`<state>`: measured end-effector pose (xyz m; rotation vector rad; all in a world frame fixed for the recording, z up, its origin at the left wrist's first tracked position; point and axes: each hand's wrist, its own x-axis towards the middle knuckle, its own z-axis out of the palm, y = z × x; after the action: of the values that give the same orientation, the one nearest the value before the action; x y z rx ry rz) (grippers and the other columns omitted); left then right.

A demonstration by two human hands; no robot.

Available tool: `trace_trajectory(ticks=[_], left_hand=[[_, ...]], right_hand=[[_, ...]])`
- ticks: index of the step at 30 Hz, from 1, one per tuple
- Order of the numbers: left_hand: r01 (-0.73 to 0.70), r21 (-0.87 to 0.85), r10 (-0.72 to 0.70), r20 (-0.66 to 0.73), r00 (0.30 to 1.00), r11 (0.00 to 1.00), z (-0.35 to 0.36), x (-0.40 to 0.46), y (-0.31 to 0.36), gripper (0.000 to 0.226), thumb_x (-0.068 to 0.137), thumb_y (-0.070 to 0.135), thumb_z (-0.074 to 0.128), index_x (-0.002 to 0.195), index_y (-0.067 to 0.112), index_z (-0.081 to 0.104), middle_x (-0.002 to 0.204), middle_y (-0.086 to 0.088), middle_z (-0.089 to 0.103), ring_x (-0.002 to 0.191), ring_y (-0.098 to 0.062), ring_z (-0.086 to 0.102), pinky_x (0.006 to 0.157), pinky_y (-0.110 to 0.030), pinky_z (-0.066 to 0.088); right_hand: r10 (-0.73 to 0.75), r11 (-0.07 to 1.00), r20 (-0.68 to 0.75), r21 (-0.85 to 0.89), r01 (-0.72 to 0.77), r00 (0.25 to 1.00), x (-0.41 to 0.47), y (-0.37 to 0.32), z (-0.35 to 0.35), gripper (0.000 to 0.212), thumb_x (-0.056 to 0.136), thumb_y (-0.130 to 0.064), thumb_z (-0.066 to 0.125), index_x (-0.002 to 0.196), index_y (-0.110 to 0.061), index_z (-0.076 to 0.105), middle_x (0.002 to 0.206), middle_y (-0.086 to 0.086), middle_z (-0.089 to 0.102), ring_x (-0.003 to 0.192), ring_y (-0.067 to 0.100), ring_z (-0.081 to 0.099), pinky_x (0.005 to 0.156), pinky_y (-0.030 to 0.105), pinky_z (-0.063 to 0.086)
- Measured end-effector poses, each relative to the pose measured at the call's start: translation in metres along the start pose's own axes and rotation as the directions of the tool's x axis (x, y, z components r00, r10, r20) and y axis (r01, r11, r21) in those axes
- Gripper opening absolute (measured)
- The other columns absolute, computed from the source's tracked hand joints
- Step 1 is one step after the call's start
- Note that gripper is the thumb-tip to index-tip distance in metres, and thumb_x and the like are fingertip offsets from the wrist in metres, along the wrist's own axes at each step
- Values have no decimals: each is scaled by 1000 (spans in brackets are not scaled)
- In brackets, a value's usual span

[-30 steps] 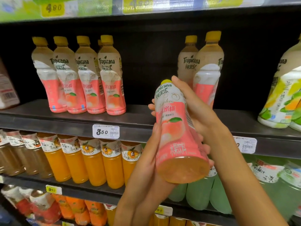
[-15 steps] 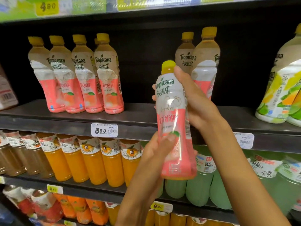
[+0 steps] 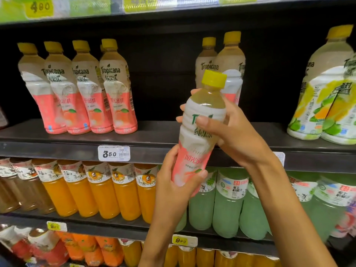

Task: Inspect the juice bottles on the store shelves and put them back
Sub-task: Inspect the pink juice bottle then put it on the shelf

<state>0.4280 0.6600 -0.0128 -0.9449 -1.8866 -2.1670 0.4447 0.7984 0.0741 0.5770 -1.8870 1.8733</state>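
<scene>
A pink peach juice bottle (image 3: pixel 200 135) with a yellow cap is held nearly upright in front of the dark middle shelf (image 3: pixel 150 149). My left hand (image 3: pixel 173 187) grips its pink lower end from below. My right hand (image 3: pixel 233 135) wraps round its white upper label, thumb across the front. On the shelf behind stand a row of like peach bottles (image 3: pixel 81 89) at the left and two more peach bottles (image 3: pixel 227 62) just behind the held one. A gap lies between these two groups.
Green-yellow juice bottles (image 3: pixel 325 97) stand at the shelf's right end. Orange juice bottles (image 3: pixel 104 191) and pale green bottles (image 3: pixel 229 207) fill the shelf below. A price tag (image 3: pixel 114 153) hangs on the shelf edge. Further orange and red bottles (image 3: pixel 63 247) sit on the lowest shelf.
The bottle was tipped with its base toward me; both hands have swung it upright and raised it. My right hand's thumb now lies across the front label.
</scene>
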Motion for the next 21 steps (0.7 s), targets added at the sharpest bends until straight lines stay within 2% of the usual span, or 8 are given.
trace_trajectory(ticks=[5,10,13,15,17,19,21], left_hand=[[-60,41,58,38,998,997,-3,1,-4,60,67,15,75,122,23,52,110,7,65,98,-7,63,77,-15,50],[-114,123,103,98,990,986,-13,1,-6,58,61,34,76,114,25,55,108,14,65,102,-8,62,82,-19,50],[-136,109,124,112,986,985,-19,-1,-6,58,61,33,79,114,26,58,109,12,67,103,-8,63,83,-19,50],[-131,53,123,127,984,990,-23,-1,-4,56,61,32,80,113,27,60,108,9,68,100,-8,64,80,-17,50],[-104,-15,105,163,981,995,-26,-2,-1,56,63,35,80,115,30,62,109,6,69,99,-10,66,77,-17,52],[-63,-73,78,224,971,995,-27,-4,2,53,65,46,79,114,35,63,102,3,71,88,-12,68,70,-19,53],[-17,-106,46,276,960,994,-25,-7,3,48,66,59,74,108,36,66,94,2,72,81,-11,67,67,-20,54]], right_hand=[[-141,990,83,-12,143,986,-19,0,2,57,71,-11,72,124,-16,51,117,4,65,109,32,63,91,44,51],[-200,979,176,-14,205,964,-31,-5,4,56,70,-6,73,121,-17,52,119,6,62,108,37,61,91,48,51],[-222,973,194,-17,230,955,-32,-10,7,57,70,-8,74,121,-18,53,118,5,62,107,34,62,90,48,51],[-225,974,176,14,226,958,-30,-13,8,57,70,-12,77,122,-17,53,118,4,63,106,32,62,90,48,51],[-221,975,148,69,213,964,-27,-15,10,54,73,-25,80,121,-17,54,117,1,64,106,27,63,89,43,52],[-206,970,151,163,181,967,-22,-17,12,52,75,-34,78,118,-17,56,113,0,66,104,22,65,88,37,52],[-165,955,177,273,113,970,-17,-17,16,55,73,-40,78,117,-14,56,111,5,66,101,27,66,87,42,52]])
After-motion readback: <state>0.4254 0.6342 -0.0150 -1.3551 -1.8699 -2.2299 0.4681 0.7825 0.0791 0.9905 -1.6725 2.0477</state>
